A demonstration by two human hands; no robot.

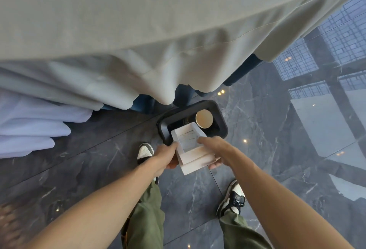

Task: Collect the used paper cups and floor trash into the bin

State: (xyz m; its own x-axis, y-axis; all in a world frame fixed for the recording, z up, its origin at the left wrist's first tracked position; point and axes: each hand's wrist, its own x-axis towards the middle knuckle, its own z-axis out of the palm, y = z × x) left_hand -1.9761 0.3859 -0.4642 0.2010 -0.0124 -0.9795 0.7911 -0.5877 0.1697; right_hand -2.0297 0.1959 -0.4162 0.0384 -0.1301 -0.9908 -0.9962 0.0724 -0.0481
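both hands, left hand point(166, 155) and right hand point(214, 149), grip a white box point(191, 146) tilted over the dark bin point(221, 118) at 12 o'clock; inside lies what looks like a paper cup point(204, 118).

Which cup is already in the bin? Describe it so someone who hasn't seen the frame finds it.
Start at the draped table and drop to the dark marble floor by its cloth corner, where a black rectangular bin stands. Inside, beyond the white box that both hands hold tilted over the opening, lies the paper cup. It is the only round, tan thing there; its neighbour is white and square-edged.
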